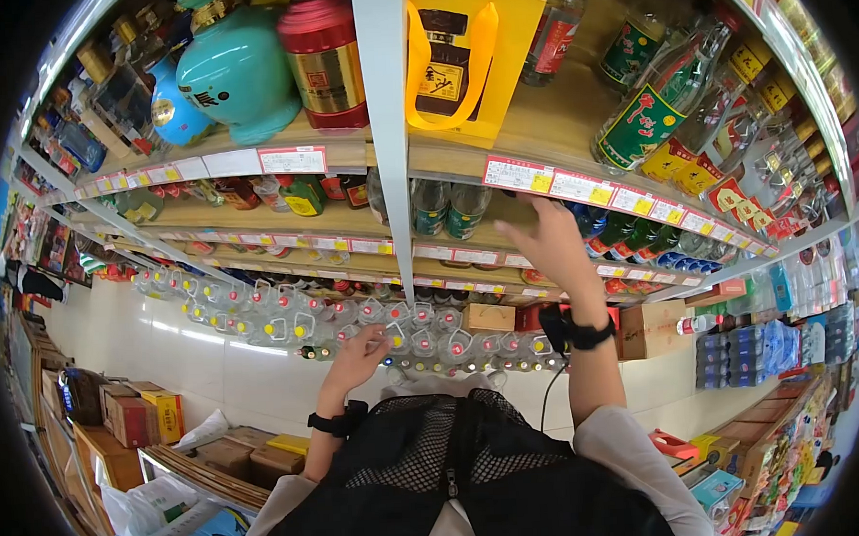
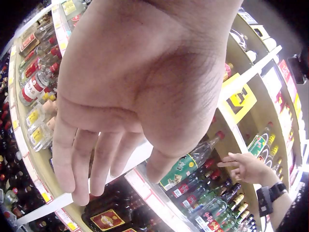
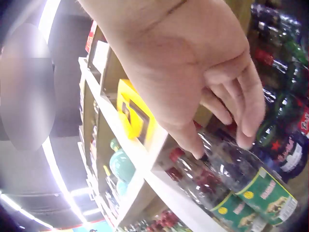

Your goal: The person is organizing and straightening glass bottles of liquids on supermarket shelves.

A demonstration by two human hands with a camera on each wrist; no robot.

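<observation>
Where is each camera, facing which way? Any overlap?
Head: on the head, facing forward and down at shelves; vest, arms, left hand and right hand show.
Left wrist: worn there, facing shelves beyond the left hand, palm in view; the right hand shows too.
Right wrist: worn there, facing green-labelled bottles beyond the right hand, palm in view.
Shared: head and right wrist both show the yellow bag and turquoise bottle.

It's bright in here: white ceiling strips (image 3: pixel 59 175) glow at the right-wrist frame's lower left, and glare streaks the floor (image 1: pixel 228 377) at the head frame's left. Soft shadow shades the left hand (image 2: pixel 130 87). Shelves (image 1: pixel 538 120) bow toward blackened corners; wrist views look soft.
</observation>
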